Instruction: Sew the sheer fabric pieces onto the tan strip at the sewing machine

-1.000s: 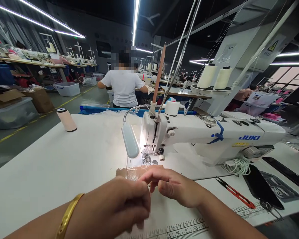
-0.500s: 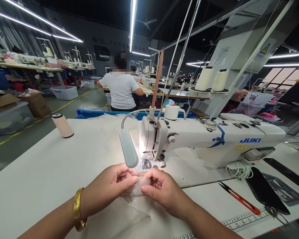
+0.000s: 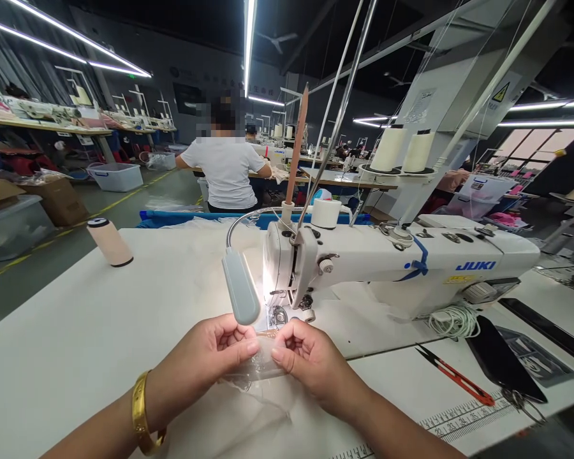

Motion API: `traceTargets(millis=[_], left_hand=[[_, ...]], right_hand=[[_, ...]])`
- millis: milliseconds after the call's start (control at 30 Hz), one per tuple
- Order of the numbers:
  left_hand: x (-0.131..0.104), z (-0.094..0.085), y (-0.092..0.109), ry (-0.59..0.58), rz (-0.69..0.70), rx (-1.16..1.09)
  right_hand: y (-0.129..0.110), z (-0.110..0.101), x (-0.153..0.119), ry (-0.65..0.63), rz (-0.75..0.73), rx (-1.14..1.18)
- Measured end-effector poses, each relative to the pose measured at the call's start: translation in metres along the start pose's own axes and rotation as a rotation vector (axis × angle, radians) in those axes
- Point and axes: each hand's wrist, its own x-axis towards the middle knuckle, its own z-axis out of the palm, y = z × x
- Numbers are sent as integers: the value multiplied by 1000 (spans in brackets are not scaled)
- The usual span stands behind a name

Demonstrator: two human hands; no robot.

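A small piece of sheer pale fabric is stretched between my two hands, just in front of the needle area of a white sewing machine. My left hand, with a gold bangle on the wrist, pinches its left side between thumb and fingers. On the other side my right hand pinches the fabric's right edge. A tan strip shows along the top edge, between the hands. The grey lamp hangs just above my left fingertips. More sheer pale cloth lies below on the table.
A cone of peach thread stands at the left. Red-handled snips, a black phone and a printed ruler lie at the right. Beyond the table a person in a white shirt sits facing away.
My hands have moved slightly apart, with more of the sheer fabric showing between them. The whole view has shifted a little, so the machine and table appear further left.
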Motion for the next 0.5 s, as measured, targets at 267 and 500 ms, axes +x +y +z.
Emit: traceTargets(millis=[267,500], left_hand=[[2,-1,-5,46,-20,6],[2,-1,-6,34,-7,-66]], right_hand=[[5,1,-1,31,41,22],[2,0,0,22,-2,4]])
